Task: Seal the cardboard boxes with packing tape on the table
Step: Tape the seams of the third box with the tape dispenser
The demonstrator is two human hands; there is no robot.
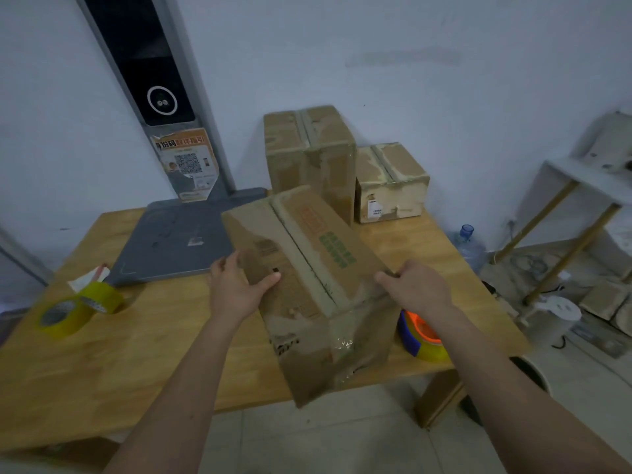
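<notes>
While the left hand [236,285] curls its fingers over the box's [307,289] left edge with the thumb pressed flat on the top, the right hand [415,289] wraps the right edge, fingers hooked out of sight beneath. Between them the box hangs tilted over the near edge of the table [136,354], one lower corner past the rim; whether it rests on the wood I cannot tell.

It looks light enough for two bare hands, yet its card is worn, scuffed and soft at the corners, so it may buckle if squeezed mid-panel. Holding by the stiff edges, as now, seems soundest. Old tape along the top seam looks slick.

Two more boxes [311,159] stand at the far side against the wall. Yellow tape rolls [78,306] lie at the left, well apart from the held box, and an orange-cored roll [422,333] sits just right of it. A grey slab [174,241] covers the back of the smooth wooden top. To the right, a water jug [470,246] and clutter sit on the tiled floor.
</notes>
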